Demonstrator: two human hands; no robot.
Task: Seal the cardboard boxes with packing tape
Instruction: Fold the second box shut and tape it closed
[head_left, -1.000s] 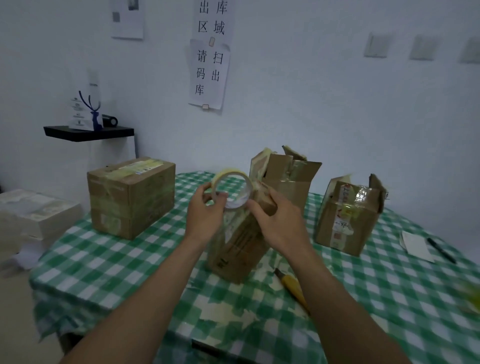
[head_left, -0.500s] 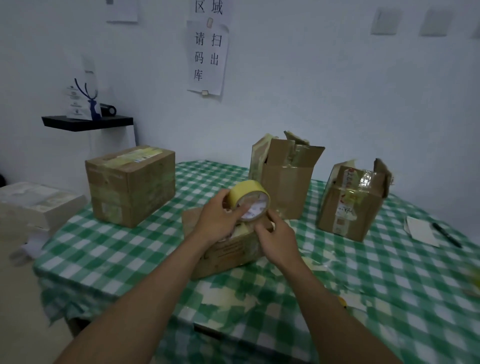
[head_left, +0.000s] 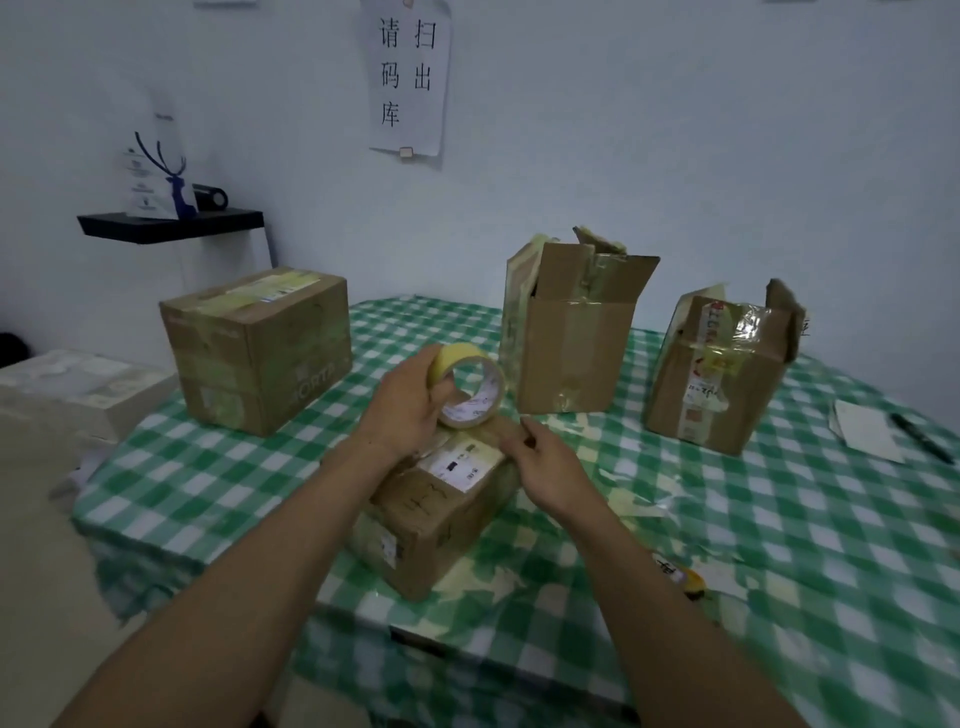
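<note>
A small cardboard box (head_left: 436, 514) with a white label lies flat on the green checked table (head_left: 779, 519) in front of me. My left hand (head_left: 410, 410) grips a roll of yellowish packing tape (head_left: 470, 384) just above the box's far end, a finger through its core. My right hand (head_left: 540, 462) sits at the box's right top edge, its fingertips pinching the tape end against the cardboard. Three more boxes stand behind: a closed one (head_left: 260, 348) at the left, an open tall one (head_left: 571, 338) in the middle, a taped open one (head_left: 722, 369) at the right.
Torn tape scraps lie on the cloth around the box. A yellow-handled cutter (head_left: 680, 577) lies under my right forearm. Paper (head_left: 867, 431) and a pen (head_left: 922, 439) sit at the far right. A black wall shelf (head_left: 171, 226) hangs at the left.
The small box went from tilted on end to lying flat on the table. The tape roll came down with my left hand to the box top, and my right hand moved to the tape end.
</note>
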